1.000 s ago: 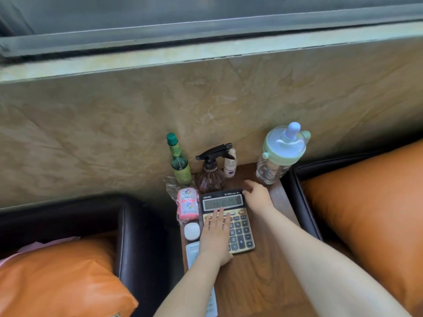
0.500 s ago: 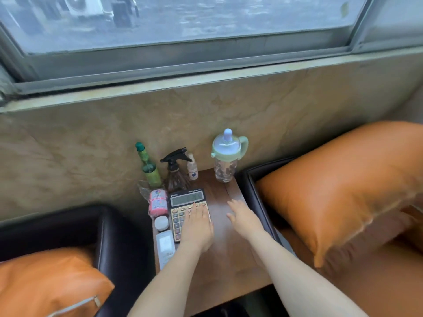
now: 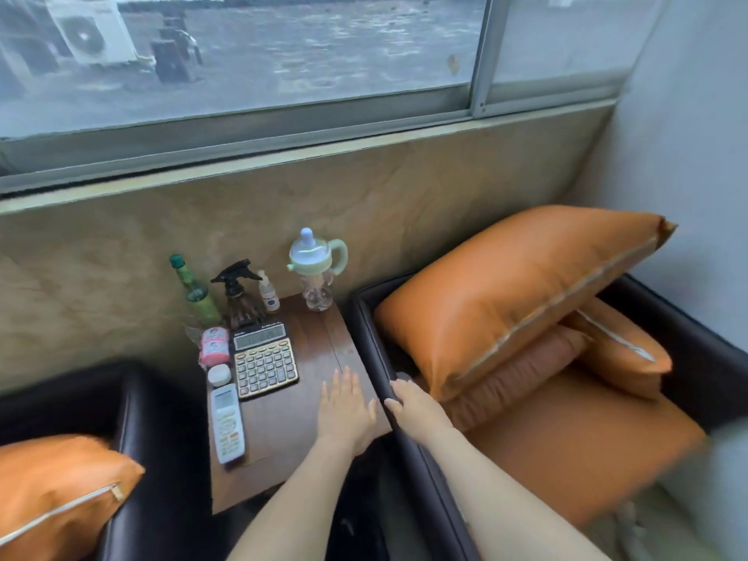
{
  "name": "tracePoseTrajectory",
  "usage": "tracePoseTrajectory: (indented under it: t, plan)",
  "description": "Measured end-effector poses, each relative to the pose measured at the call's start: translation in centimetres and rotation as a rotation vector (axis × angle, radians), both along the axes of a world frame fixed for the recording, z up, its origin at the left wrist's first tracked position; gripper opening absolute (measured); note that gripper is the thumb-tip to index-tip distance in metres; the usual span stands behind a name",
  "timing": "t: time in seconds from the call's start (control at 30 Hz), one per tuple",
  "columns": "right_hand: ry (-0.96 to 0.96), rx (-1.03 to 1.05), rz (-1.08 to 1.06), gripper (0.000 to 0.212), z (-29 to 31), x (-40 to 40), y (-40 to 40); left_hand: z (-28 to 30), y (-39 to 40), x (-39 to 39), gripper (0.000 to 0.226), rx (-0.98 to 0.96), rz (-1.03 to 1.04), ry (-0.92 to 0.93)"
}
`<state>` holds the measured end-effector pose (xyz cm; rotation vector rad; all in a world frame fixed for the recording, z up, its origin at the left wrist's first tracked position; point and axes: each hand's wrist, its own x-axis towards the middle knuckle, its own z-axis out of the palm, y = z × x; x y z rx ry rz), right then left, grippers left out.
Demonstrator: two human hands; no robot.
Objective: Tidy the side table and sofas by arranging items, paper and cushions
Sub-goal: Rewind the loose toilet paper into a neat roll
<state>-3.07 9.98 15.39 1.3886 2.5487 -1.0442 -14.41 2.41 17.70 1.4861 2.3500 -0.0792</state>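
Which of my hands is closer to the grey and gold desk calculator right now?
Left. Your left hand lies flat on the wooden table just right of the grey and gold desk calculator; your right hand is farther right, over the dark sofa arm.

One counter (image 3: 319, 358) carries everything small. Counted against the calculator (image 3: 265, 364), of which there is one: three bottles stand behind it, a green bottle (image 3: 196, 291), a spray bottle (image 3: 239, 295) and a small white bottle (image 3: 268, 293). One baby cup (image 3: 317, 269) stands behind it to the right. One pink roll (image 3: 214, 345) and one white jar (image 3: 219, 374) lie just left of it. One remote (image 3: 227, 422) lies at its near left. Cushions number four: three orange, one (image 3: 510, 293) far right of the calculator, a smaller one (image 3: 619, 350) beyond that, one (image 3: 52, 496) at near left, and one brown cushion (image 3: 514, 374) under the first. Two sofas, one (image 3: 404, 398) right, one (image 3: 133, 419) left. Two hands, left (image 3: 346, 410) and right (image 3: 417, 406).
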Motion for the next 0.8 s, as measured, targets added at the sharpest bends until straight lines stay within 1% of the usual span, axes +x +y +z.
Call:
tracePoseTrajectory:
  t: [0.13,0.27,0.37,0.47,0.57,0.8]
  plan:
    - [0.015,0.026,-0.091,0.048,0.1,2.7,-0.9,0.0,-0.3,2.1,0.064,0.007,-0.118,0.037]
    - [0.043,-0.026,-0.173,0.05,-0.8,5.2,-2.4,-1.1,-1.1,4.1,0.064,-0.005,-0.179,0.024]
    - [0.015,-0.056,-0.228,0.048,-2.3,7.4,-3.6,-2.4,-1.8,5.6,0.064,-0.02,-0.23,0.015]
    - [-0.026,-0.098,-0.269,0.044,-4.7,9.8,-4.0,-3.9,-1.7,6.9,0.064,-0.017,-0.254,0.021]
    - [-0.064,-0.129,-0.302,0.046,-7.7,11.9,-3.1,-5.9,-0.9,8.4,0.065,-0.013,-0.265,0.018]
    - [-0.171,-0.222,-0.445,0.05,-16.2,15.7,-1.5,-13.0,0.6,12.4,0.068,0.012,-0.356,0.005]
